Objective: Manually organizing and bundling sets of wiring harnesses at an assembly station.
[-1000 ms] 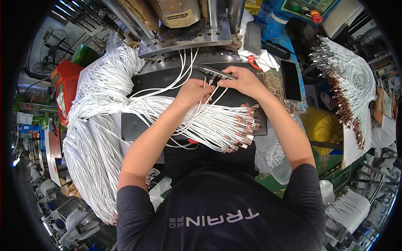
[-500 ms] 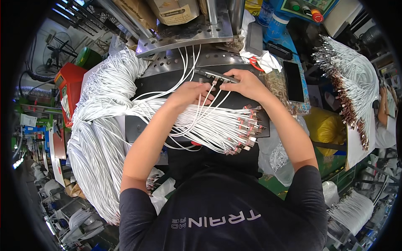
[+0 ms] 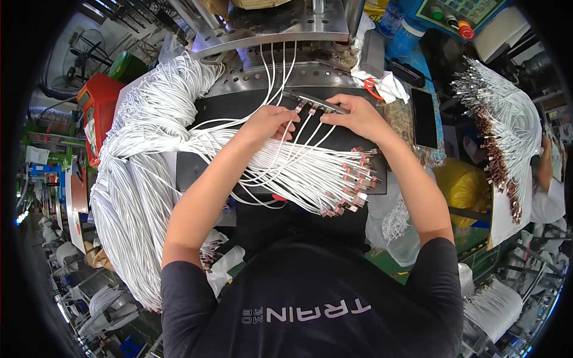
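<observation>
Our left hand (image 3: 270, 124) fingers pinch white cable (image 3: 298, 117) end; right hand (image 3: 353, 115) fingers closed on metal fixture bar (image 3: 314, 102); loose cable bundle (image 3: 310, 173) on black surface (image 3: 197, 164).

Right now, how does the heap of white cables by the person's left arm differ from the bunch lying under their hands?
The heap of white cables is far bigger, draped in long loops off the bench's left side; the bunch is smaller and fans out across the black mat. The bunch shows its metal plug ends lined up at the right; the heap shows none. Both are thin white cables.

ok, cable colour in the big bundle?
White cables, with small metal connector ends; only the head view shows them.
</observation>
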Motion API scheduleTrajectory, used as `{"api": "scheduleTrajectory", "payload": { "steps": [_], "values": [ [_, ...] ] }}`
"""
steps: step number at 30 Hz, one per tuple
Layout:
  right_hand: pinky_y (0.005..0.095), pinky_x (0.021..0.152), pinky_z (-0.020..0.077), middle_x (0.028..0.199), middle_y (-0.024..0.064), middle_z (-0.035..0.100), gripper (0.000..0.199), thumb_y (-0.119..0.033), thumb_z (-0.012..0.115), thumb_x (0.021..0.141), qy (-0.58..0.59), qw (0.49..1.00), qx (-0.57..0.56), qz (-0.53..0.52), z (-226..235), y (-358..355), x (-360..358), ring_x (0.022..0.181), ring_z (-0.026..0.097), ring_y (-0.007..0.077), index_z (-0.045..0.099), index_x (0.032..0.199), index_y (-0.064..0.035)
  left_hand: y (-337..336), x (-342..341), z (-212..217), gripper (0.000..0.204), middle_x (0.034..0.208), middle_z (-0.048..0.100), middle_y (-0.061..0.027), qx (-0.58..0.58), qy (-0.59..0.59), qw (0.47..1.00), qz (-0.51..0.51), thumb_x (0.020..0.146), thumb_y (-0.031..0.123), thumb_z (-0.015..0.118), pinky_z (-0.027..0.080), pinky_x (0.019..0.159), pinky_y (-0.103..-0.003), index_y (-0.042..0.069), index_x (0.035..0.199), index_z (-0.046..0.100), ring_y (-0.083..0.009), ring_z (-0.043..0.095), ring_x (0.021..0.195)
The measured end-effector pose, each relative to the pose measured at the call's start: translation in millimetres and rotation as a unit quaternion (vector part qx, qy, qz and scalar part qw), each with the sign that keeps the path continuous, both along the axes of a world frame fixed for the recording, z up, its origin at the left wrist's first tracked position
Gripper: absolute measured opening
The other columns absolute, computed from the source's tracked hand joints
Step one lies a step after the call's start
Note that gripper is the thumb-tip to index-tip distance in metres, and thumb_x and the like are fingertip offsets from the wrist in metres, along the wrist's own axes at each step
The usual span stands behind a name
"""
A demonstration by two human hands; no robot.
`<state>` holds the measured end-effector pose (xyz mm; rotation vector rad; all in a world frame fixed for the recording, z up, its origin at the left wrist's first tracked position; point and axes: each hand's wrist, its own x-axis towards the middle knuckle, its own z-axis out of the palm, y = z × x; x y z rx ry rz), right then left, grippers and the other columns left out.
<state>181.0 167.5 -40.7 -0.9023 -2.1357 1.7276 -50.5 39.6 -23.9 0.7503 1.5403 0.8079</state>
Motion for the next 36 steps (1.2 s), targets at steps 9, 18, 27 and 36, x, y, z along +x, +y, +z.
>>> {"api": "scheduleTrajectory", "payload": {
  "steps": [9, 18, 27, 36],
  "values": [
    [0.0315, 0.073, 0.0507, 0.093, 0.0090, 0.072, 0.032, -0.020, 0.076, 0.087, -0.134, 0.978, 0.161, 0.005, 33.4, -12.3, -5.0, 0.078, 0.066, 0.0178, 0.068, 0.112, -0.0013, 2.1, -9.8, -8.7, 0.029, 0.086, 0.069, -0.0036, 0.032, 0.062, 0.995, -0.074, 0.098, 0.030, 0.063, 0.050, 0.066, -0.024, 0.003, 0.100, 0.071, -0.0113, 0.063, 0.070],
    [0.0443, 0.090, 0.0484, 0.108, 0.0209, 0.067, 0.031, -0.028, 0.062, 0.096, 0.057, 0.778, 0.597, -0.187, -29.7, 145.6, -117.2, 0.103, 0.062, 0.0391, 0.066, 0.112, -0.0022, 64.2, -21.3, 27.2, 0.044, 0.095, 0.067, -0.0047, 0.149, -0.059, 0.970, 0.185, 0.103, 0.036, 0.057, 0.045, 0.069, -0.020, 0.000, 0.127, 0.059, -0.0089, 0.058, 0.071],
    [0.0447, 0.067, 0.0508, 0.080, 0.0153, 0.066, 0.017, -0.019, 0.062, 0.088, 0.168, 0.812, 0.501, -0.248, 41.1, 131.5, -156.4, 0.074, 0.064, 0.0302, 0.066, 0.088, -0.0028, 7.7, -30.3, 48.7, 0.042, 0.076, 0.049, 0.0030, 0.152, -0.003, 0.982, 0.110, 0.103, 0.038, 0.054, 0.028, 0.056, -0.024, 0.001, 0.121, 0.066, -0.0057, 0.032, 0.061],
    [0.0439, 0.079, 0.0492, 0.094, 0.0165, 0.068, 0.029, -0.031, 0.064, 0.093, 0.063, 0.842, 0.501, -0.192, -22.6, 168.3, -132.9, 0.091, 0.063, 0.0326, 0.067, 0.098, -0.0025, -106.1, -224.8, 132.7, 0.038, 0.079, 0.062, -0.0025, 0.358, 0.346, 0.779, 0.382, 0.103, 0.034, 0.052, 0.043, 0.063, -0.026, 0.000, 0.101, 0.071, -0.0105, 0.054, 0.068]
  ]
}}
